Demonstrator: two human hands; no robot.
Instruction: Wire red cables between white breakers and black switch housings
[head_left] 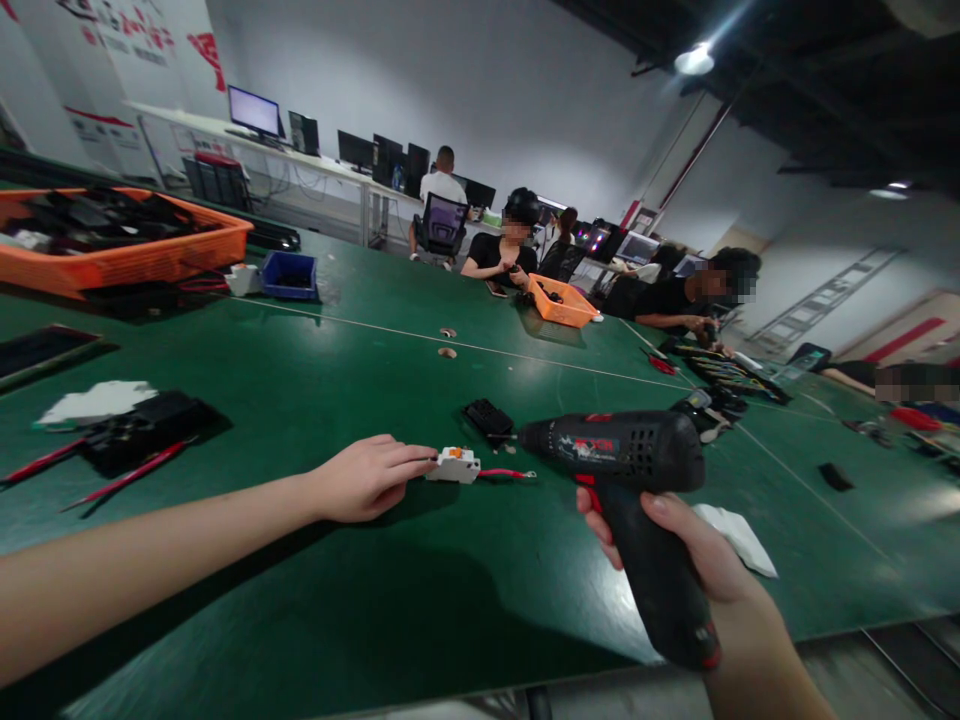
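Observation:
My right hand (pixel 705 550) is wrapped around the handle of a black cordless drill (pixel 600 445), with a finger by its red trigger. The drill points left, its bit over the table. My left hand (pixel 371 480) has its fingertips on the left end of a small white circuit breaker (pixel 454 465) with an orange switch. Part of that grip is hidden by the fingers. From the breaker's right end runs a short red wire (pixel 502 473) with a metal terminal. A black ribbed block (pixel 488 418) lies just behind the drill tip.
On the left are a black device (pixel 150 430) with red leads, a blue bin (pixel 289 276) and an orange crate (pixel 127 255) of black parts. A white packet (pixel 739 540) lies right. Across the green table (pixel 360 370), people work near a smaller orange basket (pixel 562 302).

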